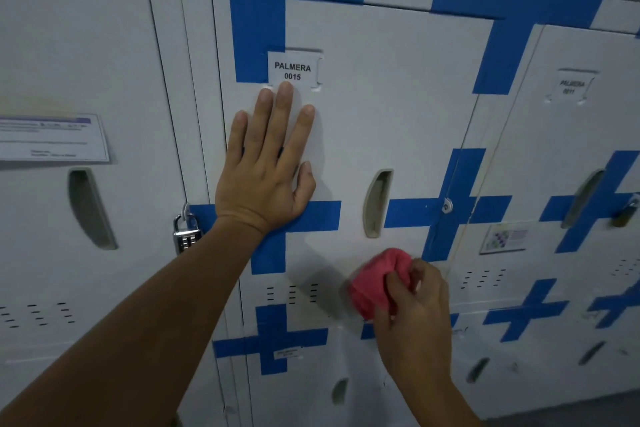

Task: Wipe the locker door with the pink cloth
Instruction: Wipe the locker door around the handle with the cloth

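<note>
The white locker door (388,107) with blue tape crosses fills the middle of the view; a name label (293,70) reads PALMERA 0015. My left hand (266,163) lies flat on the door just below the label, fingers spread and pointing up. My right hand (415,308) grips a bunched pink cloth (374,279) and presses it against the lower part of the door, below the recessed handle (376,203) and right of the vent slots (292,293).
A silver padlock (187,230) hangs at the door's left edge. Neighbouring lockers stand on both sides, with a paper notice (52,137) on the left one and a small sticker (506,237) on the right. Lower lockers sit beneath.
</note>
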Demonstrator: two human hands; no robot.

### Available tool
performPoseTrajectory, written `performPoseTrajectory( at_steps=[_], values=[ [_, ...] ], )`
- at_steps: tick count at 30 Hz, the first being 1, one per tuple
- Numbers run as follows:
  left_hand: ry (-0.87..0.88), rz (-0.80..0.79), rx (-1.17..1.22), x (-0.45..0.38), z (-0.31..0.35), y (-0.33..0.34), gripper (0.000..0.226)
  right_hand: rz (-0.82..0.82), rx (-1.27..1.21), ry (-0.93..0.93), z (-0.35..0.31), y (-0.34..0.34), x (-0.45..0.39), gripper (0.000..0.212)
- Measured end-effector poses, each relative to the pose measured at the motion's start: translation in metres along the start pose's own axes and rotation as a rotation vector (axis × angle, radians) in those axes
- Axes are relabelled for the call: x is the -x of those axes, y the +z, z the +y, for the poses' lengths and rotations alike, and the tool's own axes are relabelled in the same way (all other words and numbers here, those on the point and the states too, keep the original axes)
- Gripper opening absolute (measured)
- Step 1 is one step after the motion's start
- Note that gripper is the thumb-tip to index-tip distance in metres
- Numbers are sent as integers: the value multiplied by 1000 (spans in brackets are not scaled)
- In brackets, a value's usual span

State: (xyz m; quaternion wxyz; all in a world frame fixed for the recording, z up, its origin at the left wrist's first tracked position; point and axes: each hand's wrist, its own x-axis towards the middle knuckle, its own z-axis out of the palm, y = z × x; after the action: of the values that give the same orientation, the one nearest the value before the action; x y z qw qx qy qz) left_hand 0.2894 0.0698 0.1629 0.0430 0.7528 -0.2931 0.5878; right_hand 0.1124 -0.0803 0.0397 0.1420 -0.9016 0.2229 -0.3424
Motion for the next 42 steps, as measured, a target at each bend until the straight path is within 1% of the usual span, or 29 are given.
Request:
performPoseTrajectory(
  at_steps=[2, 4, 6, 9, 15, 17, 19, 23, 28, 32, 34, 37, 38, 40, 42],
  values=[
    [0, 5, -1, -1, 0, -1, 70, 81, -25, -40, 4, 2, -2, 44],
    [0, 5, 1, -1, 0, 0, 69, 151, -65, -84, 0, -4, -17, 39],
    [0, 4, -11, -1, 0, 0, 69, 163, -63, -127, -13, -11, -38, 39],
    [3, 8, -6, -1, 0, 0, 70, 81, 32, -147, -31, -17, -58, 39],
    [5, -9, -16, -1, 0, -1, 70, -165, 110, -58, -40, -23, -57, 36],
    [0, -26, -3, -1, 0, -1, 70, -235, 135, -47, -42, -32, -67, 31],
    [-3, -35, 14, -1, 0, -1, 70, -275, 119, -29, -44, -40, -77, 24],
    [-1, -19, 19, 0, 0, 0, 71, -316, 137, -41, -47, -48, -85, 28],
    [1, 8, 19, 1, 0, 3, 70, -320, 90, -67, -43, -48, -75, 33],
    [-2, 10, 27, 2, 0, 5, 71, -316, 110, -141, -33, -44, -58, 51],
    [1, -1, 29, 2, 0, 4, 71, -249, 116, -173, -29, -43, -54, 54],
    [4, -17, 24, 2, 0, 4, 71, -107, 68, -234, -28, -43, -54, 52],
    [1, -22, 24, 2, -1, 3, 71, -99, 39, -238, -29, -44, -56, 53],
    [-5, -34, 35, 2, 0, 3, 71, -141, 20, -232, -30, -44, -58, 61],
    [-5, -59, 40, 3, -1, 0, 72, -168, 31, -250, -30, -47, -58, 60]
  ],
)
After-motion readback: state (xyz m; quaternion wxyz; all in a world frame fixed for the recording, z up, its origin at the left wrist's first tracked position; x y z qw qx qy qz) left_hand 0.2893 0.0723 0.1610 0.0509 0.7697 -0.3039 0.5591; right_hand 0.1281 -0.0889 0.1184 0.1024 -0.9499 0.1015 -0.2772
